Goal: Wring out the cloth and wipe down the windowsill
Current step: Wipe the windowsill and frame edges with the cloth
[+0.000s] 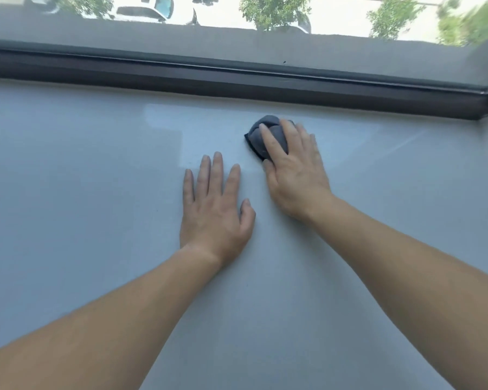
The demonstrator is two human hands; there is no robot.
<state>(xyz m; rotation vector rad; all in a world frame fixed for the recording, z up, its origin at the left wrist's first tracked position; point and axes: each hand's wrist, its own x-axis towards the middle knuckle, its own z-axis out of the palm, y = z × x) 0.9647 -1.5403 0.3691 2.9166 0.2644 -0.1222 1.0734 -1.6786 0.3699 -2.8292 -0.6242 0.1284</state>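
I see a wide pale grey-blue glossy windowsill (82, 192), w/ dark window frame (181, 77) along far edge. L hand (214, 209) lies flat on sill, fingers straight, holding nothing. R hand (293, 173) presses near-straight fingers on bunched dark grey cloth (254, 137) mid-sill, nr frame. Visible wad's long axis runs roughly twd frame.

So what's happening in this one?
A person appears to be wiping the pale windowsill. The right hand presses a bunched dark grey cloth onto the sill, close to the dark window frame, fingers laid over it. The left hand rests flat on the sill nearby, holding nothing. Whether the cloth has been wrung cannot be told.
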